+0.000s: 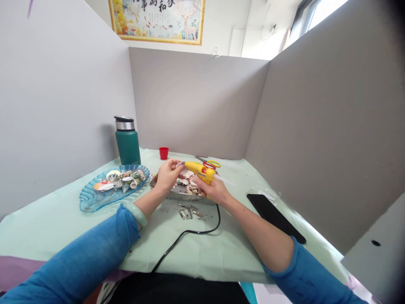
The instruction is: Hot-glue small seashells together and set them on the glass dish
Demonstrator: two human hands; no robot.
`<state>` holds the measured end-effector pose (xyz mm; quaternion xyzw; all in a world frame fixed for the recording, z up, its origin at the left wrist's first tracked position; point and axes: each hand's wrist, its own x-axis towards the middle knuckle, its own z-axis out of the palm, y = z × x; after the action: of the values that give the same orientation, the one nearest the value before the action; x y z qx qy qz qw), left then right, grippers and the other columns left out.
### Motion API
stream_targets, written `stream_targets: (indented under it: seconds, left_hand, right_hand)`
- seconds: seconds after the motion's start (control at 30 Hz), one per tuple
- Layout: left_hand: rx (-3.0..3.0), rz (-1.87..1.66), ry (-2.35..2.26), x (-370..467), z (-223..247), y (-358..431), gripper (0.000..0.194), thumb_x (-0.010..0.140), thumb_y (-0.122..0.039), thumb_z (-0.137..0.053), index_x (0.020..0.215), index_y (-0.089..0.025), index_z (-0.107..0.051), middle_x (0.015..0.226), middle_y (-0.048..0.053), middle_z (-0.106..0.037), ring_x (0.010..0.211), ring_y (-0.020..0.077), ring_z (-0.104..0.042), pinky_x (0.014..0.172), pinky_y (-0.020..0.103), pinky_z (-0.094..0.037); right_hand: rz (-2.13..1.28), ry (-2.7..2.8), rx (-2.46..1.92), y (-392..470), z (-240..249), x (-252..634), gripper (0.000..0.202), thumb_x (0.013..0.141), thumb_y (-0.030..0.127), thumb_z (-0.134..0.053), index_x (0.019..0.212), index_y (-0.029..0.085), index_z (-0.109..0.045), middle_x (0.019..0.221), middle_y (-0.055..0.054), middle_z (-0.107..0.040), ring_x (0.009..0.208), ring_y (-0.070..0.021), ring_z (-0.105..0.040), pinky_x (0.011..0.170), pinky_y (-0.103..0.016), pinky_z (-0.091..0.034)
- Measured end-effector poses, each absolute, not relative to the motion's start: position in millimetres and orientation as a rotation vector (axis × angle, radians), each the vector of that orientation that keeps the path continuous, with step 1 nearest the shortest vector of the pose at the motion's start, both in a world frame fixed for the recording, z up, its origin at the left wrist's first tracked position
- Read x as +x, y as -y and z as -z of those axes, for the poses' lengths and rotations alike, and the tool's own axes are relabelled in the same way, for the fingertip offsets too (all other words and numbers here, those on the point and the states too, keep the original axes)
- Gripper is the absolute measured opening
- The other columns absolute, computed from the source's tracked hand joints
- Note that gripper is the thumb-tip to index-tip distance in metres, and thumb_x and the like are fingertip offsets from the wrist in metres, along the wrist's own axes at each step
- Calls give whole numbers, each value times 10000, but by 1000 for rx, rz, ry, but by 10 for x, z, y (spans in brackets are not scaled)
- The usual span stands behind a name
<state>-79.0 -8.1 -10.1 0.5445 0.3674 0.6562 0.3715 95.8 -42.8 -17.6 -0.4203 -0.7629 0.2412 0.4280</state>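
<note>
My right hand [213, 190] is wrapped round the grip of a yellow hot glue gun [198, 169], with a clear glue stick [222, 179] jutting from its back end. The gun's nozzle points left, at the fingers of my left hand [169, 174]. Those fingers pinch something small right by the nozzle tip; its kind is too small to make out. Beneath both hands lies a metal tray [185, 196] with small shells [189, 185] in it. Nearer to me, several small silver metal clips or pins [190, 212] lie loose on the green table cover.
A blue glass dish [91, 202] of seashells [126, 179] stands on the left, a green bottle [128, 145] behind it. A red cup [163, 153] and scissors [210, 164] are at the back. On the right lies a black flat object [275, 217]. The gun's black cord [190, 231] runs towards me.
</note>
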Motion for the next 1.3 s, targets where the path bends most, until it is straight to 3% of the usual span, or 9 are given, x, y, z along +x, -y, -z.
stream_targets:
  seconds: [0.63,0.77,0.97,1.3]
  left_hand:
    - [1409,-1672,-928,-809,121,55,349,654,-359,-743,860,-144,-563,719,16,-650,603,141,-627,525,269,-556]
    - [1373,-1631,-919,-801,94,104,385,641,-365,-770,888,-145,-573,742,21,-654,587,133,-632,529,250,-544]
    - [1339,-1546,-779,-728,45,223,380,645,-349,-773,893,-119,-599,748,25,-645,640,122,-607,530,231,-539]
    - [1327,-1460,-725,-651,55,311,366,621,-354,-784,843,-117,-615,793,39,-673,660,129,-608,547,242,-523]
  right_hand:
    - [-616,1857,-1064,418,181,963,456,812,591,-512,589,193,-529,491,5,-536,470,-125,-518,485,-243,-421]
    - [-669,1727,-1011,417,125,966,365,793,525,-561,640,193,-552,485,20,-522,435,-115,-502,494,-252,-443]
    - [-799,1534,-890,364,90,949,220,723,391,-664,788,201,-572,651,28,-571,494,-102,-533,506,-238,-452]
    - [-811,1603,-904,319,152,968,146,771,365,-621,739,228,-579,493,42,-526,461,-115,-503,506,-255,-435]
